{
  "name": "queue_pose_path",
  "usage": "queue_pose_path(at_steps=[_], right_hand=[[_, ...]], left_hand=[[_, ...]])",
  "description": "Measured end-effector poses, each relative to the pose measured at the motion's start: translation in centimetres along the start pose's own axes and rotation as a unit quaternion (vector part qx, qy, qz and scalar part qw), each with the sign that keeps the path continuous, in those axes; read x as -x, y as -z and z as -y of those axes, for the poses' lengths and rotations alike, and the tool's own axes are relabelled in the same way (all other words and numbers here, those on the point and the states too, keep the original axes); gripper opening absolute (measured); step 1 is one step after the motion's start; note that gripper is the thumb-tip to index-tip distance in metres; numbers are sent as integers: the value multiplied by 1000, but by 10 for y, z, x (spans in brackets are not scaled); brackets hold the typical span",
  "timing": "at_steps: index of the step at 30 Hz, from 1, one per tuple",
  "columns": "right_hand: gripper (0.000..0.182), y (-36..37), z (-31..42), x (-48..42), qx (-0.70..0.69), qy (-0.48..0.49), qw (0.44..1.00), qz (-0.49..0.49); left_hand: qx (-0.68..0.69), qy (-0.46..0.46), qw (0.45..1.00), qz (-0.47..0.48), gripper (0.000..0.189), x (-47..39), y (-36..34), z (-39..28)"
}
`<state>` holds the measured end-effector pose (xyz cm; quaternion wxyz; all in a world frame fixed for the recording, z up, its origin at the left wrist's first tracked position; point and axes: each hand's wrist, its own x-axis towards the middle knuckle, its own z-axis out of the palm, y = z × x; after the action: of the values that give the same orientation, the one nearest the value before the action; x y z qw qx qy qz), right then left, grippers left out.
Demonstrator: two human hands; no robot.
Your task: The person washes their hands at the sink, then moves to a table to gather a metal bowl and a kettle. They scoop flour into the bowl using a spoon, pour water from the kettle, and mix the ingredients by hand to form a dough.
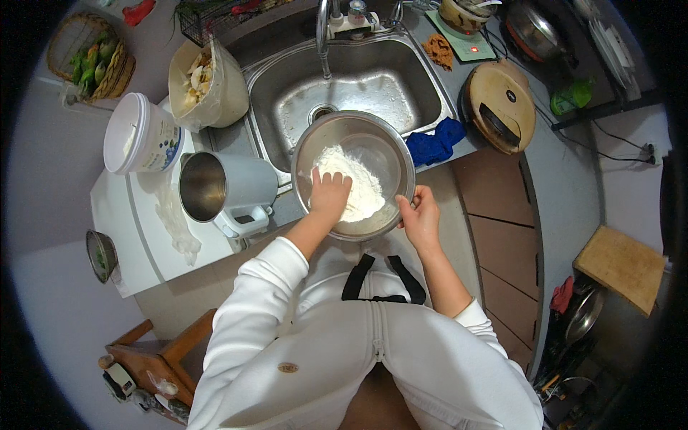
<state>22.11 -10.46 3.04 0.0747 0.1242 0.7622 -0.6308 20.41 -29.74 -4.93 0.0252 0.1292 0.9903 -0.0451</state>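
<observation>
A round stainless steel bowl (pixel 352 129) with a mound of white flour (pixel 368 188) in it is at the near edge of the sink. My left hand (pixel 329 198) reaches inside, its fingertips in the left side of the flour; whether they close on any of it is hidden. With thumb and fingers, my right hand (pixel 418 215) grips the bowl's rim at the lower right. The flour lies in the near left part of the bowl, and bare metal shows beyond it.
Behind the bowl is a steel sink (pixel 365 70) with a faucet (pixel 322 37). To the left stand a grey pitcher (pixel 250 183), a white plastic tub (pixel 153 134) and a lined bin of scraps (pixel 228 86). A blue cloth (pixel 435 142) and a round lidded appliance (pixel 500 102) lie right.
</observation>
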Motion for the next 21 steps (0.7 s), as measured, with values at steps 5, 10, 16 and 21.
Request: queue_pose_path(at_steps=[5, 10, 16, 21], right_hand=[[20, -1, -5, 0, 14, 0, 1000, 2], [21, -2, -7, -2, -16, 0, 1000, -16], [21, -3, -6, -3, 15, 25, 1000, -10], [21, 1, -5, -1, 22, 12, 1000, -9]], left_hand=[[-9, -87, 995, 39, 29, -16, 4, 33], [87, -1, 993, 77, 51, -22, 28, 23], [233, -3, 957, 174, 44, -14, 30, -23], [99, -157, 974, 127, 22, 0, 13, -6]])
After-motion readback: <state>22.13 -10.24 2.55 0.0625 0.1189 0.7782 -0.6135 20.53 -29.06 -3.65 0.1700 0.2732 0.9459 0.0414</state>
